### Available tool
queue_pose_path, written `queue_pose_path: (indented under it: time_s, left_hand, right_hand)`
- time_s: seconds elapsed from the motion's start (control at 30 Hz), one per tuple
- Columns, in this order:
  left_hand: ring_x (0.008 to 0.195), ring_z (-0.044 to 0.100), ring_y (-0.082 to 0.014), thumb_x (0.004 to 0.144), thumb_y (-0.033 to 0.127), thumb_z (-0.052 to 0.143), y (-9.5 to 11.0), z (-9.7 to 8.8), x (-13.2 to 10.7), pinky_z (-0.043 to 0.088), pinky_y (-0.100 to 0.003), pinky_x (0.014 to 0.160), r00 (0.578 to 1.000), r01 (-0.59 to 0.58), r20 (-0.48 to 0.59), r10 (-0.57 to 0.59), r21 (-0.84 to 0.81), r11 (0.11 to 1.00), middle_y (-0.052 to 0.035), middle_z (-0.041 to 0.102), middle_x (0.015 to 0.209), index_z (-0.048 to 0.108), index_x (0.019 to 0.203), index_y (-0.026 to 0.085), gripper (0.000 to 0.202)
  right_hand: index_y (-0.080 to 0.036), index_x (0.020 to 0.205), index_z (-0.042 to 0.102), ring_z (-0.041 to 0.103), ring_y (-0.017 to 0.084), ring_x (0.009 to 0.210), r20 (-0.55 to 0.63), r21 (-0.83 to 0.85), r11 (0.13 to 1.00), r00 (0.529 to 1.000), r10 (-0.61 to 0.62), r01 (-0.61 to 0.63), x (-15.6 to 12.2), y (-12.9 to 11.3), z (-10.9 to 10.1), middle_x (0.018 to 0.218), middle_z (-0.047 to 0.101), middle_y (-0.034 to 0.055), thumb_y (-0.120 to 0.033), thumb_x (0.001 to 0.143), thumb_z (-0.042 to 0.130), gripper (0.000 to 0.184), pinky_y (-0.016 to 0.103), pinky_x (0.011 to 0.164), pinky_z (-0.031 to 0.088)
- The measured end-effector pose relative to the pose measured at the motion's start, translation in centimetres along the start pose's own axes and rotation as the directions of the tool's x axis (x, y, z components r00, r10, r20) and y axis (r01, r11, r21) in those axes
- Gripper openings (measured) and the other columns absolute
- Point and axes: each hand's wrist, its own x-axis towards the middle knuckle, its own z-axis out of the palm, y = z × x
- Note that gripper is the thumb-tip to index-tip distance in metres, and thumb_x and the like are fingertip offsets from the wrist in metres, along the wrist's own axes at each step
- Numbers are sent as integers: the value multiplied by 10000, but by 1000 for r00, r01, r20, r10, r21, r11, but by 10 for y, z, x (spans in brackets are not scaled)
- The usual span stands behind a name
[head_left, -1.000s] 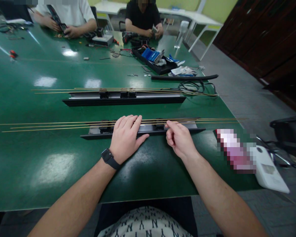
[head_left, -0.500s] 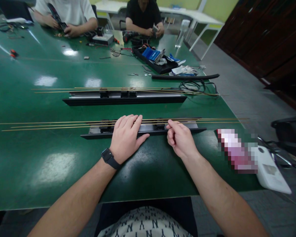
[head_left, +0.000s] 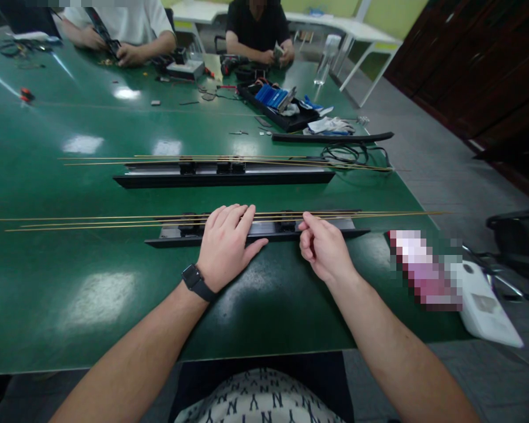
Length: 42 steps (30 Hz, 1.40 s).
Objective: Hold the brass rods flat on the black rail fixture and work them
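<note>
The right-hand ends of the thin golden rods (head_left: 273,217) have drawn closer together since a second ago, while both hands hold almost the same place. The rods lie lengthwise along the near black rail (head_left: 275,237), directly under the hands and running well past it on either side. Beyond the grip, a second set of rods (head_left: 99,158) already rests along the far rail (head_left: 224,179); the near set appears to be in mid-adjustment, and how much handling remains cannot be told. The left hand (head_left: 227,241) is spread flat across rods and rail, thumb apart, clasping nothing. To its right, the right hand (head_left: 324,247) is curled, forefinger and thumb apparently pinching the nearest rod.
</note>
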Motion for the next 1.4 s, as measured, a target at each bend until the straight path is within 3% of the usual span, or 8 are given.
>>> queue_pose_path:
  time_s: [0.43, 1.0, 1.4]
  left_hand:
    - [1315, 554, -337, 937, 471, 641, 0, 0, 0, 358, -514, 1180, 1000, 3, -6, -3, -13, 1000, -159, 635, 1374, 539, 1447, 149, 612]
    - [1317, 547, -330, 948, 475, 630, 0, -2, 0, 358, -506, 1180, 1000, 5, 18, -5, 9, 1000, -160, 630, 1380, 540, 1440, 126, 610]
    - [1325, 544, -337, 947, 464, 623, 1, -2, 1, 357, -525, 1177, 1000, 7, 7, -6, -13, 1000, -169, 635, 1372, 542, 1439, 145, 592]
  right_hand:
    - [-162, 847, 647, 363, 71, 270, 65, -34, 999, 998, 17, -14, 2, 0, -5, 416, 533, -52, -426, 838, 761, 288, 173, 277, 186]
    - [-170, 757, 620, 350, 64, 269, 4, 21, 1000, 1000, -1, 1, 0, 0, -1, 411, 502, -59, -412, 840, 771, 297, 172, 278, 204]
    - [-168, 773, 619, 363, 71, 257, 15, -20, 1000, 1000, 14, -13, -1, -3, 0, 399, 521, -44, -484, 829, 770, 355, 178, 270, 207]
